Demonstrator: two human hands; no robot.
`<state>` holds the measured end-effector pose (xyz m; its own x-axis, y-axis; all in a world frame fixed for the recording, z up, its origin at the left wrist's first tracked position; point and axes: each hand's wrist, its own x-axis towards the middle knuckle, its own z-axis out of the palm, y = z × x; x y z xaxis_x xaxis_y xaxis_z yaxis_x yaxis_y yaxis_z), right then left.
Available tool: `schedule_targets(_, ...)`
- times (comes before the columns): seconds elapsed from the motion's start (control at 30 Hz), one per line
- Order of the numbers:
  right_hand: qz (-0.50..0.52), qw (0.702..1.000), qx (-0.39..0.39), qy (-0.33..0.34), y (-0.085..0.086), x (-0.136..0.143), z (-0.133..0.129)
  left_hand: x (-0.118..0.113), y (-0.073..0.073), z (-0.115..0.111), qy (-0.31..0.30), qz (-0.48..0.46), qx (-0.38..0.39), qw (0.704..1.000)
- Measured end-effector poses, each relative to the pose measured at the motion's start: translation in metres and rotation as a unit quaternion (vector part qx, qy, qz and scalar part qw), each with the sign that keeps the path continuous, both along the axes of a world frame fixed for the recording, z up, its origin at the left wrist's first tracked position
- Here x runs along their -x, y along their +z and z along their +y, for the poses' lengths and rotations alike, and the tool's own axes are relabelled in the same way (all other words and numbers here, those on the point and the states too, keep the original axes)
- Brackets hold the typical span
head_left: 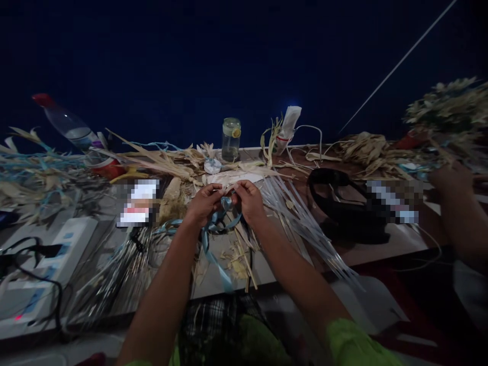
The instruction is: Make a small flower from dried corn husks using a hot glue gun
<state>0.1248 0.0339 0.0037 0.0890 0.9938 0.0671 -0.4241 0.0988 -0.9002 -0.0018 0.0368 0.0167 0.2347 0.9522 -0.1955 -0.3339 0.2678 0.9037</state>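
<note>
Close together above the table's near middle, my left hand (206, 204) and my right hand (248, 201) are both closed, fingertips pinched almost against each other. A light-blue ribbon (214, 256) runs from between them and hangs in loops, one end trailing over the table edge. Something small and pale shows at the fingertips, too small to name. Below the hands lie thin straw-like stalks (240, 264) and dry yellowish scraps. Just beyond them are pale dried husks (244, 170).
A lidded water bottle (231, 140) stands at the back. Clear plastic sticks (305, 218) and a black headband-like device (343, 208) lie right; a phone (139, 203), metal wires (122, 274) and a power strip (64, 254) lie left. Another person's arm (461, 208) reaches in at far right.
</note>
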Motion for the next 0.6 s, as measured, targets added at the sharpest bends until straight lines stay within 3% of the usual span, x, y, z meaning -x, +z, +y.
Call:
schedule_targets(0.3, 0.013, 0.999, -0.024, 0.026, 0.006, -0.013, -0.002, -0.001, 0.004, 0.0, 0.032, 0.008, -0.016, 0.999)
schedule_targets(0.4, -0.087, 0.992, -0.088, 0.03, 0.01, -0.022, -0.004, -0.001, 0.004, 0.0, 0.027, 0.011, -0.006, 1.0)
schedule_targets(0.47, -0.211, 0.966, -0.148, 0.019, 0.01, -0.026, -0.005, -0.001, 0.004, 0.0, 0.02, 0.013, -0.005, 1.0)
schedule_targets(0.6, -0.408, 0.876, -0.256, 0.003, 0.004, -0.028, -0.004, -0.002, 0.006, -0.002, 0.015, 0.022, -0.005, 1.0)
